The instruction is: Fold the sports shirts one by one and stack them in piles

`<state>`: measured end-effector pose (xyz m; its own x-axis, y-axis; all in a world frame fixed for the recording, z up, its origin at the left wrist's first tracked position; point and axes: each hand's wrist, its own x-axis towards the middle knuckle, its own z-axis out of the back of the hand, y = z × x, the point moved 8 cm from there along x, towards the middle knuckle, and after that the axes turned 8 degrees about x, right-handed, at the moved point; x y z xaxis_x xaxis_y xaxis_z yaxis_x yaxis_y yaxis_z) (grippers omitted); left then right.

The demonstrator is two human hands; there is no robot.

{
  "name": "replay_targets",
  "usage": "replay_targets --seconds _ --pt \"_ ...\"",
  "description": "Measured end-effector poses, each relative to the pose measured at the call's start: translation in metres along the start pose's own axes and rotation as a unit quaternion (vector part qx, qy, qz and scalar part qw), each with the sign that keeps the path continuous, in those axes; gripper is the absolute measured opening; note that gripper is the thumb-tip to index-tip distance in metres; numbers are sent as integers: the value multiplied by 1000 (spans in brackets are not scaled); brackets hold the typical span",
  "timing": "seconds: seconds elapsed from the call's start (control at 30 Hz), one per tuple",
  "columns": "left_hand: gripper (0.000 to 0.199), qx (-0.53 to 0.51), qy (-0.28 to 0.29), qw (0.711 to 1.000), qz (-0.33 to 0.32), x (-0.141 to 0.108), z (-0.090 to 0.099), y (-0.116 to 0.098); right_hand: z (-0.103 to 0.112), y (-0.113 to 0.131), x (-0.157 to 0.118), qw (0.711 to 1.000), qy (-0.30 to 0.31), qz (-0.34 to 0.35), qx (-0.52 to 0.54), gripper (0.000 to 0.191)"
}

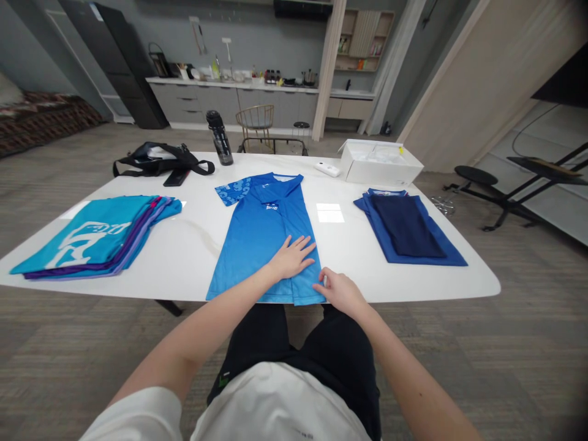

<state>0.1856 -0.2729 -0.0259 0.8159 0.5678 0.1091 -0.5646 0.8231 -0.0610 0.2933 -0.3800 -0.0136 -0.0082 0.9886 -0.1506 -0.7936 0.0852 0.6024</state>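
Observation:
A blue short-sleeved shirt [255, 239] lies on the white table in front of me, its right side folded inward over the body. The patterned left sleeve sticks out and the collar points to the far side. My left hand [294, 256] rests flat on the folded part, fingers spread. Beside the shirt's lower right corner is my right hand [340, 291]. Its fingers are loosely curled, with a gap between thumb and index finger, and the thumb tip is at the shirt's edge.
On the white table [184, 245], a stack of folded shirts [92, 236] lies left and folded dark blue garments [404, 226] lie right. Toward the far edge are a black bag [158, 158], a phone [176, 177], a bottle [220, 138], a white remote-like object [327, 169] and a white box [379, 165].

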Motion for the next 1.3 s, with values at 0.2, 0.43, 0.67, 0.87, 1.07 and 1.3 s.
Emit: replay_targets --seconds 0.2,0.43,0.67,0.87,1.07,1.3 --pt "62 -6 2 1000 -6 -15 0 -9 -2 3 -14 998 49 21 -15 18" --pt "56 -38 -36 998 45 -20 11 -3 -2 19 -15 996 63 64 -30 24" --pt "47 -29 -82 967 237 -26 26 51 -17 65 -23 973 24 203 -111 43" --pt "43 -35 -59 948 311 7 26 103 -38 77 -15 979 -5 102 -174 39" --pt "40 -125 -51 920 369 45 16 137 -45 82 -10 975 15 76 -206 27" --pt "28 -187 -95 917 339 58 10 143 -39 84 -11 979 25 97 -177 26"
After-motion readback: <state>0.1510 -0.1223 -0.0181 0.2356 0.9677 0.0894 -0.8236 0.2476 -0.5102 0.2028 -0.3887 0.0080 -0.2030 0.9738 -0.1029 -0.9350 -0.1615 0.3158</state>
